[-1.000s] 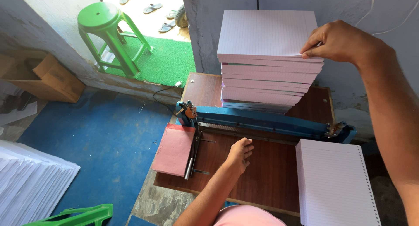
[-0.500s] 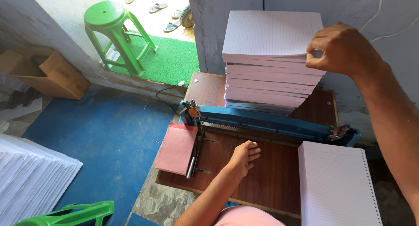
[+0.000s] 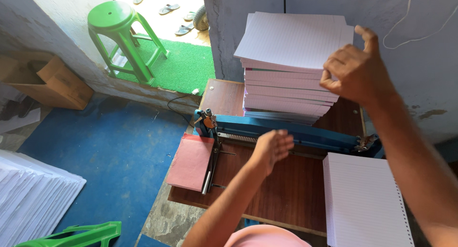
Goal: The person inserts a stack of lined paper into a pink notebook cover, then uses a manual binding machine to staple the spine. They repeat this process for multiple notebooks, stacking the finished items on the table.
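Observation:
A tall stack of lined paper (image 3: 291, 42) stands at the back of a wooden table (image 3: 286, 199). My right hand (image 3: 355, 70) is at the stack's right edge, with the fingertips curled onto the topmost sheets and the thumb raised. In front of the stack a blue punching machine (image 3: 305, 131) lies across the table. My left hand (image 3: 273, 149) hovers just in front of its bar, fingers loosely bent, holding nothing. A pink board (image 3: 191, 161) lies at the machine's left end.
A pile of lined sheets with punched holes (image 3: 365, 201) lies at the table's right front. A green plastic stool (image 3: 121, 32) and a cardboard box (image 3: 52, 82) stand on the left. White paper stacks (image 3: 28, 199) rest on the blue floor.
My left hand has lifted off the table and moved up to the blue bar. My right hand has shifted from the stack's top corner down its right edge.

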{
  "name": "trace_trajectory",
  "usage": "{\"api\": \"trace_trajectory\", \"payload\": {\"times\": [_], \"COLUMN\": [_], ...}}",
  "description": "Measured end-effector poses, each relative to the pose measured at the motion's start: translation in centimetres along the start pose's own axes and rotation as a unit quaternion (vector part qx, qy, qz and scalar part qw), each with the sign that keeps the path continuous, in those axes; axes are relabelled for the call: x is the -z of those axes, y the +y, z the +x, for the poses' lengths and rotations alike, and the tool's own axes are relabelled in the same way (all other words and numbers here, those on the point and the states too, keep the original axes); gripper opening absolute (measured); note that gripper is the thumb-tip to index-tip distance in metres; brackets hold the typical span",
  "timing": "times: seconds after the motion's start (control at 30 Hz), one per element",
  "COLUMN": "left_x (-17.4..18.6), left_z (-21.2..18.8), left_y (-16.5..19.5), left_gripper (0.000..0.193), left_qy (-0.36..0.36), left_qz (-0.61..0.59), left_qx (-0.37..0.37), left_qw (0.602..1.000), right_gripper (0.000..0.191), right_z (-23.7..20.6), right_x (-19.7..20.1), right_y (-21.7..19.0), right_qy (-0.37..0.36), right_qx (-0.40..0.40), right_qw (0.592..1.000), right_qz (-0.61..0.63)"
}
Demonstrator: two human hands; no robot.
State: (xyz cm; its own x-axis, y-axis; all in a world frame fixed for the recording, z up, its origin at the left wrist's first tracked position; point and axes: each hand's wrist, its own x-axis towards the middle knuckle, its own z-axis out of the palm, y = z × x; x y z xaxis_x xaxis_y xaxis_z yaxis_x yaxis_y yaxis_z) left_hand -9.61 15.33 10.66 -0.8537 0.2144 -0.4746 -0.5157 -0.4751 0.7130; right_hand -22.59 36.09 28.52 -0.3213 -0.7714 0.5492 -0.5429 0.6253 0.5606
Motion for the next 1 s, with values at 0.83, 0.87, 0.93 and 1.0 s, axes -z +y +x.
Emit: {"api": "trace_trajectory", "payload": {"times": [0.83, 0.87, 0.93, 1.0], "left_x": [-7.9, -7.9, -8.0, -8.1], "left_z": [2.9, 2.6, 2.1, 1.4], "left_y": [9.4, 9.0, 8.7, 8.2], "left_gripper": [0.033, 0.034, 0.037, 0.035], "left_qy": [0.063, 0.061, 0.056, 0.050], "left_qz": [-0.021, -0.022, -0.023, -0.037], "left_qx": [-0.244, -0.250, -0.264, -0.258], "left_qw": [0.967, 0.966, 0.963, 0.964], "right_gripper": [0.046, 0.046, 0.044, 0.040], "right_z": [-4.7, -4.7, -4.8, -4.8], "right_x": [0.1, 0.3, 0.8, 1.3], "right_y": [-9.5, -9.1, -7.9, -6.6], "right_qy": [0.200, 0.185, 0.155, 0.096], "right_qx": [-0.671, -0.658, -0.628, -0.609], "right_qw": [0.267, 0.268, 0.270, 0.300], "right_qz": [0.662, 0.679, 0.713, 0.728]}}
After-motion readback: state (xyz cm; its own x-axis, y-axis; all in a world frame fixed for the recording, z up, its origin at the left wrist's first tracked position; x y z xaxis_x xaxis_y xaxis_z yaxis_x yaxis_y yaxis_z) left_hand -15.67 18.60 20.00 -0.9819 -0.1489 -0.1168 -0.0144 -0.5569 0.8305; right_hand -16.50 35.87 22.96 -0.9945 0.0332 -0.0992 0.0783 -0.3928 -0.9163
